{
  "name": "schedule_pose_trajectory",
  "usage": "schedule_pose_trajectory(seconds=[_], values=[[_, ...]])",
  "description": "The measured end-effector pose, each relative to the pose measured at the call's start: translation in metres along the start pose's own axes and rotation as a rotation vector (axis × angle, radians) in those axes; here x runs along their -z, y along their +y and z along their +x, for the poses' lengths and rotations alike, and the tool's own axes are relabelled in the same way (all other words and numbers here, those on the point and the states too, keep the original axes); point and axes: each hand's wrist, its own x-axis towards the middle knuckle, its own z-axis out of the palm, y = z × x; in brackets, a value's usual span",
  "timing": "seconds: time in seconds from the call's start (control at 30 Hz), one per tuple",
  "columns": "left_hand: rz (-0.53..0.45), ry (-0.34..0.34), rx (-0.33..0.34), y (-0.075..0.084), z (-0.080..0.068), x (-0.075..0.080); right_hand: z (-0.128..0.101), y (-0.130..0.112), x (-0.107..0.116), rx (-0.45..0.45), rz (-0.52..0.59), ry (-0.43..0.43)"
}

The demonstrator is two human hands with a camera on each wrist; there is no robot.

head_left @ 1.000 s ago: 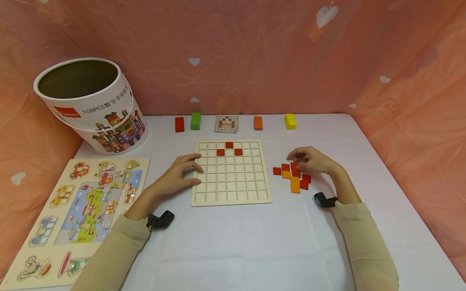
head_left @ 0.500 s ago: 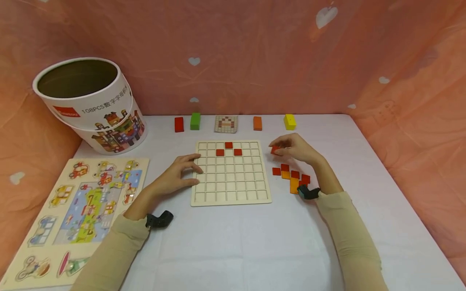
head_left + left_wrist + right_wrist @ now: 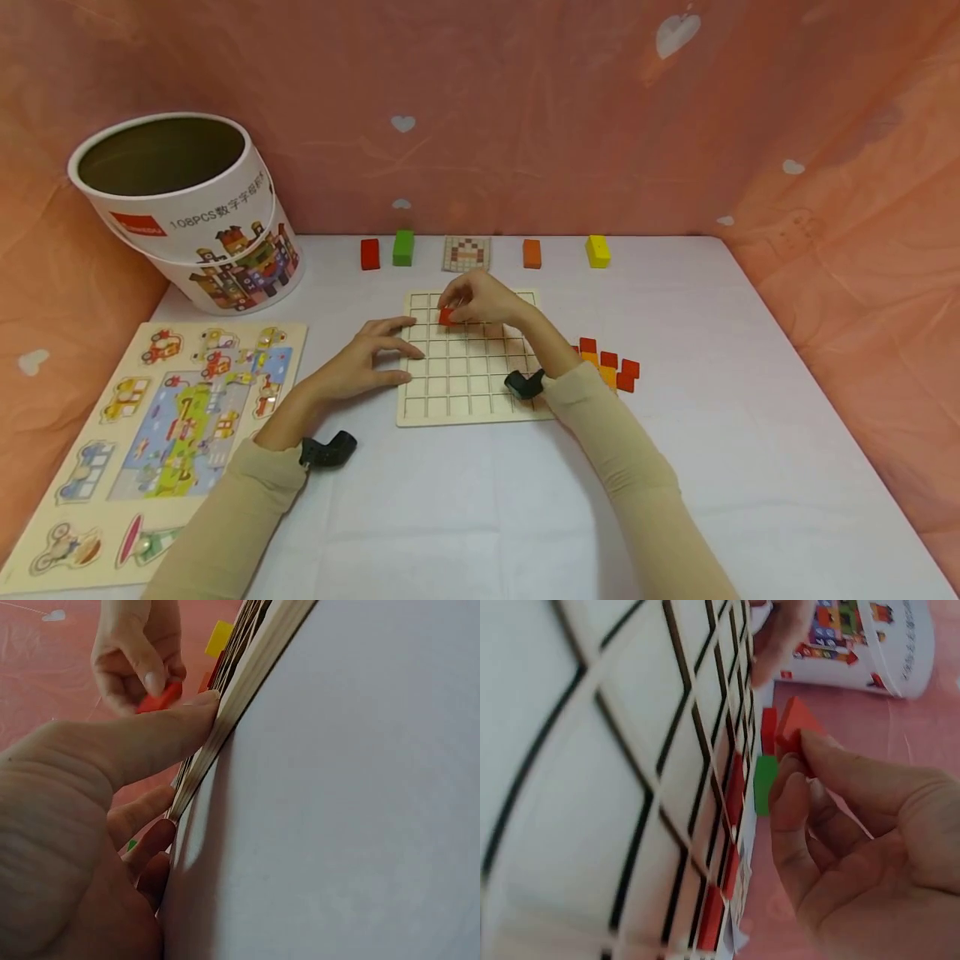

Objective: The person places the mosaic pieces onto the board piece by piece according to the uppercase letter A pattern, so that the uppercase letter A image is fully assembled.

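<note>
Red tile (image 3: 447, 317) tilted, pinched by right hand (image 3: 480, 302), above grid board (image 3: 476, 392)

White table (image 3: 750, 400) against pink heart-dotted backdrop (image 3: 525, 100)

Four upright blocks (image 3: 403, 248) (red, green, orange, yellow), one grid board (image 3: 472, 392), two tubs (image 3: 187, 208).
</note>
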Motion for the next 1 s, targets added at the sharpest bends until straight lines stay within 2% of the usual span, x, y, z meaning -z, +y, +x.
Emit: schedule_pose_trajectory(seconds=[0.33, 0.53, 0.63, 0.73, 0.8, 0.9, 1.0], values=[[-0.019, 0.03, 0.063, 0.0, 0.004, 0.0, 0.01, -0.002, -0.018, -0.009, -0.133, -0.049], [-0.033, 0.037, 0.062, -0.001, 0.004, -0.001, 0.001, -0.005, -0.014, -0.005, -0.179, -0.033], [-0.043, 0.034, 0.064, 0.0, 0.005, -0.001, -0.017, -0.001, -0.002, 0.042, -0.149, 0.018], [-0.043, 0.029, 0.067, 0.001, 0.005, -0.002, -0.047, 0.008, 0.017, 0.06, -0.13, 0.072], [-0.04, 0.03, 0.072, 0.001, 0.005, -0.002, -0.072, 0.015, 0.03, 0.038, -0.144, 0.104], [-0.039, 0.037, 0.084, 0.002, 0.005, -0.001, -0.109, 0.027, 0.048, -0.047, -0.182, 0.14], [-0.037, 0.04, 0.091, 0.003, 0.002, -0.001, -0.137, 0.034, 0.055, -0.109, -0.218, 0.139]])
